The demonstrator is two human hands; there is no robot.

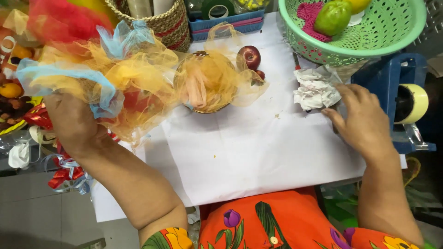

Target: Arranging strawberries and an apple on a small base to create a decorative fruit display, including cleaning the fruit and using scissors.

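The left hand (76, 122) has its grip closed around a bunch of yellow, blue and red netting (110, 76), lifted above the left edge of the white paper (258, 147) that covers the bench. The right hand (362, 120) rests with fingers spread, flat on the paper's right side, fingertips touching a crumpled white tissue (316, 90). A net-wrapped small basket (207, 85) sits between them, a red apple (249, 56) just behind it.
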